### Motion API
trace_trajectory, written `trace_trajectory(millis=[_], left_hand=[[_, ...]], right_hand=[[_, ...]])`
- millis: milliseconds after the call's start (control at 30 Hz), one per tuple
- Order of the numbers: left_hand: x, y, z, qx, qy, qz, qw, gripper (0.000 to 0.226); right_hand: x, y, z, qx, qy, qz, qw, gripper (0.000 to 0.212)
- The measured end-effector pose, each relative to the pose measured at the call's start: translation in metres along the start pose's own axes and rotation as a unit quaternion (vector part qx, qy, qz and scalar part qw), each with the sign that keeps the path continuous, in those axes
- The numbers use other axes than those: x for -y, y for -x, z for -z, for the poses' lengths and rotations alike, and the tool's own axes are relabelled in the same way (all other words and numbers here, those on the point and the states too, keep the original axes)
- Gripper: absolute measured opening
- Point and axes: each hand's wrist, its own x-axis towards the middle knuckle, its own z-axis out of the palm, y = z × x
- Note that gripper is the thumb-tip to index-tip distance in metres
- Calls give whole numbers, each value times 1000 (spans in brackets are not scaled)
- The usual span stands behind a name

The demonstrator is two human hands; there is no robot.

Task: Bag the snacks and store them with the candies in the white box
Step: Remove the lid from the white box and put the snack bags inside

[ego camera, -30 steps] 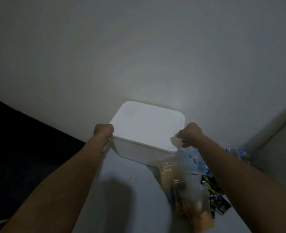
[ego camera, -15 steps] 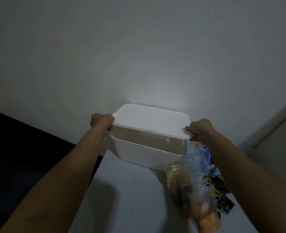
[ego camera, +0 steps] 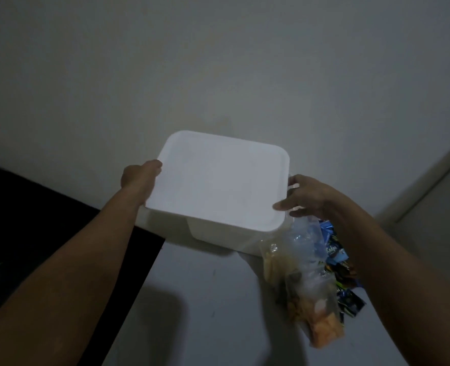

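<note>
Now lifted clear of the white box [ego camera: 218, 236] and tilted toward the camera, unlike half a second ago when only raised a little above the rim: the lid [ego camera: 218, 180], gripped at its left edge by the left hand [ego camera: 139, 175], fingers curled out of sight beneath, and pinched at its right corner by the right hand [ego camera: 301, 196]. Below the right hand, on the table [ego camera: 205, 313]: the clear bag of snacks [ego camera: 305, 294], contents dim and hard to make out. Partly hidden behind bag and right forearm: dark candies [ego camera: 348, 299].

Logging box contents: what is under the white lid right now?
The lid, held by left hand and right hand, hovers above the white box. Only the box's front wall shows; its interior is covered.
</note>
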Motion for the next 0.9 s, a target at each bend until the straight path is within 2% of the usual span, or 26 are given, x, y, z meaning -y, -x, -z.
trace_trajectory(millis=[67,100,233,367,533,667,733,900], left_hand=[[10,6,12,-2,1,6,1000,29],[16,11,18,-9,-2,4,1000,32],[53,25,43,-98,-38,6,994,53],[94,36,73,-133,-92,63,985,68],[147,50,98,-180,-180,120,960,77],[182,57,99,-127,-249,131,951,73],[195,60,95,-95,-234,148,956,75],[214,62,82,16,-238,158,958,73]], right_hand=[[-5,7,-12,26,19,1,999,62],[-8,10,-19,35,32,4,999,61],[-20,23,-55,31,63,19,997,25],[-37,31,-90,17,73,9,997,20],[-77,28,-134,60,105,-35,992,23],[-113,23,-158,53,142,-75,986,18],[-128,21,-166,55,172,-94,979,13],[-154,16,-177,68,252,-131,956,38]])
